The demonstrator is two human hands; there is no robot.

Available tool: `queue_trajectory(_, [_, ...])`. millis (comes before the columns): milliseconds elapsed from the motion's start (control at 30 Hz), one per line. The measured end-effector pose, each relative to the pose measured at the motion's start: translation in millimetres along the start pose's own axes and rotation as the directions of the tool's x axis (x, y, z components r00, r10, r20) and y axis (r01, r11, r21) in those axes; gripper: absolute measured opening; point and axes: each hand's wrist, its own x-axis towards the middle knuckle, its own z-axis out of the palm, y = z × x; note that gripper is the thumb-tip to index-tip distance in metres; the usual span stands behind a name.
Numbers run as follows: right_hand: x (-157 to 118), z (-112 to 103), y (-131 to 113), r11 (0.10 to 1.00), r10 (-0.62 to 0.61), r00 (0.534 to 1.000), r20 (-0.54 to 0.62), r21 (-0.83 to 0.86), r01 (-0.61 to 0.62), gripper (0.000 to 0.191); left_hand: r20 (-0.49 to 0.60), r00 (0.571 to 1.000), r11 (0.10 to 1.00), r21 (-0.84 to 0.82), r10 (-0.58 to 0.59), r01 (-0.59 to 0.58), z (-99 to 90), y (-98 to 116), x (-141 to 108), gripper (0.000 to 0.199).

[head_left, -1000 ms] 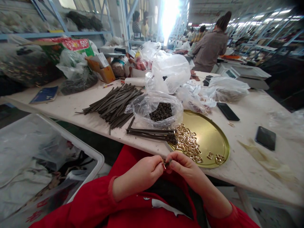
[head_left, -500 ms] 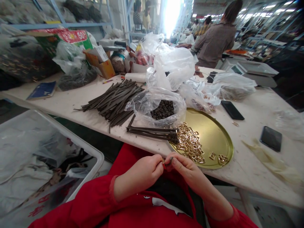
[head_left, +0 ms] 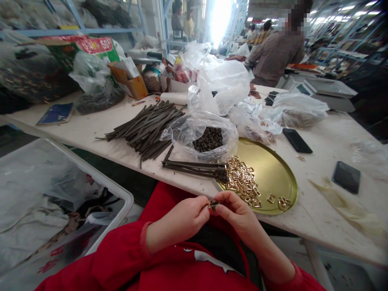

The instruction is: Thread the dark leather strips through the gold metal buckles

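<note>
Gold metal, apparently a small buckle (head_left: pixel 209 205), is pinched in the left hand (head_left: pixel 188 217); the right hand (head_left: pixel 238 212) grips a dark piece (head_left: pixel 214 205) beside it, fingers (head_left: pixel 200 204) hiding much. Beyond lie a tray (head_left: pixel 269 171), straps (head_left: pixel 148 127) and a plastic bag (head_left: pixel 187 139).

Small held piece (head_left: pixel 213 205) mostly hidden by fingertips (head_left: pixel 223 211).
</note>
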Motion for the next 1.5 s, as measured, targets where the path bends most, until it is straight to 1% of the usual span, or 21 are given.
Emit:
queue_trajectory(133, [1,5,-1,0.995,-0.067,0.992,-0.106,-0.075,0.059,0.030,-0.018,1.000,1.000,-0.008,0.006,-0.006,2.2,1,0,0.021])
queue_trajectory(267, [-1,6,2,0.979,-0.144,0.978,-0.153,-0.163,0.118,0.028,-0.051,0.999,1.000,-0.014,0.007,-0.007,5.9,-1,0,0.021])
queue_trajectory(333, [-3,6,7,0.958,-0.224,0.957,-0.184,-0.221,0.182,0.023,-0.062,0.998,1.000,-0.014,-0.004,0.003,7.1,-1,0,0.021])
queue_trajectory(367, [-4,7,10,0.935,-0.292,0.936,-0.196,-0.267,0.235,0.019,-0.065,0.998,1.000,-0.016,-0.009,0.008,7.7,-2,0,0.021])
queue_trajectory(400, [-6,7,12,0.897,-0.374,0.906,-0.197,-0.324,0.299,0.015,-0.067,0.998,1.000,-0.020,-0.013,0.011,8.2,-2,0,0.021])
queue_trajectory(467, [-8,8,16,0.785,-0.537,0.829,-0.157,-0.452,0.423,0.005,-0.073,0.997,0.999,-0.039,-0.018,0.015,9.3,-2,0,0.021])
queue_trajectory(500, [-10,8,17,0.722,-0.600,0.791,-0.120,-0.507,0.471,0.004,-0.072,0.997,0.998,-0.052,-0.022,0.018,9.9,-2,0,0.021])
queue_trajectory(533, [-11,9,17,0.663,-0.645,0.760,-0.081,-0.553,0.504,0.007,-0.069,0.997,0.997,-0.068,-0.029,0.024,10.4,-2,-1,0.022])
queue_trajectory(633, [-13,10,17,0.522,-0.715,0.699,0.004,-0.661,0.538,0.016,-0.038,0.998,0.990,-0.133,-0.051,0.046,11.2,-1,-3,0.021])
queue_trajectory(700, [-13,10,17,0.464,-0.737,0.675,0.030,-0.703,0.538,0.017,-0.016,0.998,0.984,-0.173,-0.056,0.052,11.1,-2,-4,0.021])
queue_trajectory(867, [-12,12,22,0.395,-0.764,0.643,0.062,-0.742,0.542,0.020,-0.014,0.996,0.961,-0.265,-0.087,0.081,10.5,-4,-2,0.021])
queue_trajectory(933, [-11,12,27,0.362,-0.774,0.626,0.093,-0.746,0.559,0.023,-0.032,0.994,0.948,-0.306,-0.105,0.090,11.2,-6,0,0.021])
queue_trajectory(1067, [-10,12,36,0.289,-0.787,0.599,0.146,-0.771,0.567,0.032,-0.084,0.991,0.929,-0.364,-0.107,0.070,14.9,-12,5,0.019])
queue_trajectory(1167, [-8,11,38,0.257,-0.790,0.591,0.164,-0.787,0.561,0.033,-0.055,0.992,0.906,-0.416,-0.114,0.081,18.3,-17,7,0.019])
queue_trajectory(1267, [-8,9,35,0.241,-0.793,0.582,0.181,-0.784,0.573,0.031,-0.038,0.994,0.894,-0.442,-0.103,0.075,18.8,-19,7,0.020])
queue_trajectory(1333, [-8,9,31,0.251,-0.795,0.582,0.171,-0.781,0.572,0.029,-0.037,0.996,0.905,-0.423,-0.080,0.057,16.8,-18,5,0.020])
queue_trajectory(1400, [-8,8,28,0.291,-0.793,0.594,0.136,-0.772,0.565,0.025,-0.030,0.998,0.927,-0.374,-0.053,0.038,14.0,-15,3,0.020])
queue_trajectory(1433, [-8,9,26,0.330,-0.786,0.609,0.101,-0.765,0.553,0.023,-0.022,0.999,0.936,-0.351,-0.043,0.033,12.8,-13,2,0.021])
queue_trajectory(1500, [-7,10,24,0.457,-0.744,0.668,-0.013,-0.739,0.495,0.015,-0.016,0.999,0.941,-0.336,-0.040,0.032,11.6,-8,1,0.023])
